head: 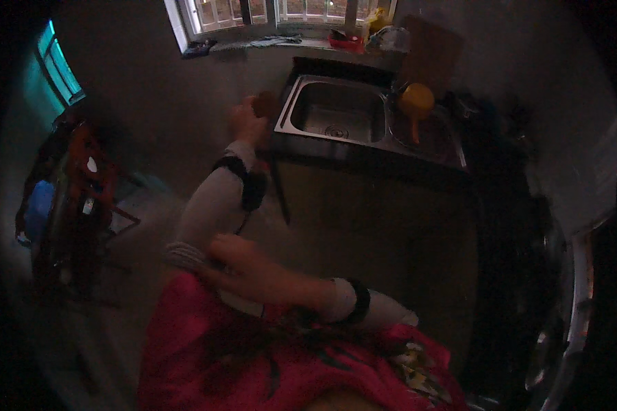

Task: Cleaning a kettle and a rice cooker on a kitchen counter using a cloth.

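My left hand (pixel 248 122) is stretched forward, left of a stainless steel sink (pixel 334 110). Its fingers curl beside a dim brown shape (pixel 264 104); whether that is part of the hand or something held is too dark to tell. A pale sleeve (pixel 211 198) covers the left forearm, with a black strap (pixel 231 164) near the wrist. Across my body, my right hand (pixel 241 264) grips the bunched edge of that sleeve near the left elbow. The right wrist also has a black band (pixel 360 300) over a pale sleeve.
A yellow dipper (pixel 416 100) rests on the sink's drainboard. Behind it leans a brown board (pixel 434 51). A red container (pixel 345 42) and a cloth (pixel 275 40) lie on the windowsill. To the left stands cluttered dark furniture with a blue object (pixel 40 200). The dark counter (pixel 514 246) runs along the right.
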`<action>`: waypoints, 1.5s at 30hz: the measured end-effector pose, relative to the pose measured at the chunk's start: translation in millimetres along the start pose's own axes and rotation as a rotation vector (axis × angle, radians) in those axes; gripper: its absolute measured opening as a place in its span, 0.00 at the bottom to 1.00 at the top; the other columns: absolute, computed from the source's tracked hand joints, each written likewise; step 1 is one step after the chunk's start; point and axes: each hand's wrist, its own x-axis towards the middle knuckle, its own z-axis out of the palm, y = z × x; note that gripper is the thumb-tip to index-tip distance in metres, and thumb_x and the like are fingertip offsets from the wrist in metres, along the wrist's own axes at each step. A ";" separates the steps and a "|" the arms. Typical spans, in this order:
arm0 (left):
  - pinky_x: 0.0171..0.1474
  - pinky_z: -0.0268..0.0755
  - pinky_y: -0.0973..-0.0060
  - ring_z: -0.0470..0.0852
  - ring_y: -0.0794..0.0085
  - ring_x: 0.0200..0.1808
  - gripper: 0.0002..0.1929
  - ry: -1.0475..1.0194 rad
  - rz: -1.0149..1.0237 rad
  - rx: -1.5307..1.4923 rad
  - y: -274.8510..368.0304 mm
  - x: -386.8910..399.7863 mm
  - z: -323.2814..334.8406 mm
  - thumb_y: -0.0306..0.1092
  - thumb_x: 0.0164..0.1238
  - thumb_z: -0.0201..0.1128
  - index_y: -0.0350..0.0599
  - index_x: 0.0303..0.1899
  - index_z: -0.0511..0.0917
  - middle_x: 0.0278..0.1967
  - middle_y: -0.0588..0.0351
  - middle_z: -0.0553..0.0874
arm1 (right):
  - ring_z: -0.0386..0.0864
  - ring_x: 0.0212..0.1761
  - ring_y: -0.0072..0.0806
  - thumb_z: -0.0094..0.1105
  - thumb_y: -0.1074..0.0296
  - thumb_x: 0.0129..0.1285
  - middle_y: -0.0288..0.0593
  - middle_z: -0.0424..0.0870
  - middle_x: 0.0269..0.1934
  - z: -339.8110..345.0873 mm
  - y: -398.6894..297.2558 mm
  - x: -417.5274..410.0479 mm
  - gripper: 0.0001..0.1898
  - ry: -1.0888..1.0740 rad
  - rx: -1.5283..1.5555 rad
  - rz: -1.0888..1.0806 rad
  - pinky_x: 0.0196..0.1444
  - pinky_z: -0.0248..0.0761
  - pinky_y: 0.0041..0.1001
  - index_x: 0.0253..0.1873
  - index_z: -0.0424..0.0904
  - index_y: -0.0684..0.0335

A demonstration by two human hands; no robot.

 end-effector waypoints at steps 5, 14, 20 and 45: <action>0.53 0.70 0.60 0.78 0.50 0.50 0.25 -0.098 0.011 -0.084 12.1 53.7 97.1 0.43 0.50 0.67 0.46 0.50 0.72 0.46 0.43 0.79 | 0.71 0.33 0.42 0.59 0.65 0.60 0.48 0.71 0.34 -73.2 61.2 30.9 0.10 -0.077 0.083 -0.027 0.36 0.65 0.36 0.37 0.71 0.64; 0.52 0.71 0.60 0.81 0.54 0.48 0.24 -0.538 -0.056 0.028 33.3 117.7 234.1 0.54 0.61 0.57 0.44 0.50 0.74 0.45 0.45 0.83 | 0.76 0.48 0.30 0.54 0.62 0.66 0.45 0.77 0.46 -203.4 188.1 26.0 0.15 0.014 0.323 0.518 0.50 0.70 0.29 0.52 0.74 0.66; 0.52 0.73 0.61 0.82 0.58 0.47 0.23 -0.972 -0.338 -0.183 59.1 153.6 289.3 0.55 0.66 0.51 0.54 0.56 0.73 0.46 0.46 0.83 | 0.78 0.48 0.30 0.53 0.62 0.67 0.46 0.78 0.46 -270.3 248.1 29.4 0.16 -0.075 0.251 0.657 0.49 0.71 0.29 0.54 0.73 0.66; 0.48 0.74 0.65 0.83 0.55 0.43 0.15 -0.356 -0.147 -0.104 -88.8 401.2 329.9 0.38 0.55 0.56 0.47 0.43 0.82 0.42 0.48 0.84 | 0.73 0.38 0.37 0.57 0.64 0.63 0.47 0.71 0.36 -263.6 321.2 246.2 0.12 -0.074 0.246 0.253 0.41 0.66 0.31 0.40 0.72 0.69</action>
